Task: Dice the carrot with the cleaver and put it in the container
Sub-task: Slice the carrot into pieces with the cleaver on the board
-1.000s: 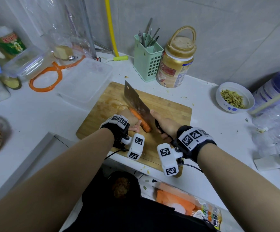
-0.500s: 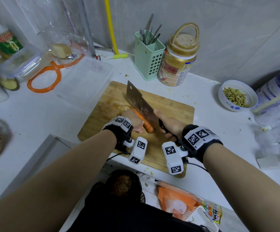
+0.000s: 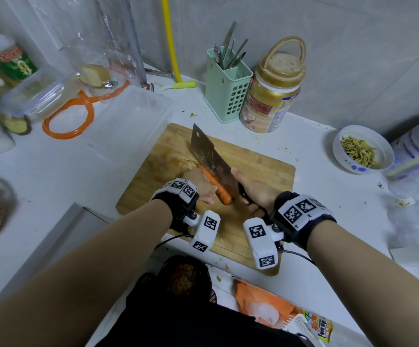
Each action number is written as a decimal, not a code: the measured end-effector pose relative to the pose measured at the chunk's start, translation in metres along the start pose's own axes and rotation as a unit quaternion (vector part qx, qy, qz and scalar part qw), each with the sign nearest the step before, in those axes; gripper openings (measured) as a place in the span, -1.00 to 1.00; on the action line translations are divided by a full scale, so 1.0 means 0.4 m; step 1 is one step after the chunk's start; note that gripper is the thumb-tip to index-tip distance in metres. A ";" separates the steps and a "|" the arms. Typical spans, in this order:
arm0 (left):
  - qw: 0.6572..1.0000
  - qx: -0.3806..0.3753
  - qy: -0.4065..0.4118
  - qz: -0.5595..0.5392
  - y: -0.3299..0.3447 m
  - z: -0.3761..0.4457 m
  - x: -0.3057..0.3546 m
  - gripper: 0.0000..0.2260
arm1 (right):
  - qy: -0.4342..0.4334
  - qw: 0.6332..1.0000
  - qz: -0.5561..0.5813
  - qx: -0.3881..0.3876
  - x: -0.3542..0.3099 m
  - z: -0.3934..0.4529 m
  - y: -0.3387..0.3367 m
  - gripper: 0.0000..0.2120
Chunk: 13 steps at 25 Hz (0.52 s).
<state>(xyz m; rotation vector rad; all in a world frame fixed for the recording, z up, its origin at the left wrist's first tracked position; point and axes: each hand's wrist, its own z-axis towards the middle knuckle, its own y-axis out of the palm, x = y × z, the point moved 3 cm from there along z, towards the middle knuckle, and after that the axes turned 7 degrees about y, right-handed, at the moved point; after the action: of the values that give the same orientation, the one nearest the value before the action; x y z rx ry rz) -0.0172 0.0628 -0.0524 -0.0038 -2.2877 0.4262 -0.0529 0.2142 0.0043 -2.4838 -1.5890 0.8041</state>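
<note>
Carrot (image 3: 214,184) lies on the cutting board (image 3: 261,161), long axis running away from the body, left hand (image 3: 199,187) pinning it; right hand (image 3: 253,190), fist around the handle, sets the cleaver (image 3: 209,152) lengthwise along the carrot's right flank.
</note>
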 end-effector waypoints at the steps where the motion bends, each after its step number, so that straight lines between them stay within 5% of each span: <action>1: 1.000 -0.002 0.002 0.009 -0.001 -0.002 0.004 -0.80 | 0.000 1.000 -0.001 -0.004 -0.001 0.001 0.000 -0.31; 13: 0.998 -0.041 -0.040 0.022 -0.002 0.006 0.015 -0.87 | 0.010 0.999 -0.029 -0.020 -0.017 0.008 -0.007 -0.29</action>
<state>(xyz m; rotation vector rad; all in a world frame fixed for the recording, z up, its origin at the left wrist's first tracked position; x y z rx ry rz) -0.0229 0.0620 -0.0496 -0.0798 -2.3861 0.3601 -0.0590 0.2090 0.0053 -2.4512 -1.6786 0.7445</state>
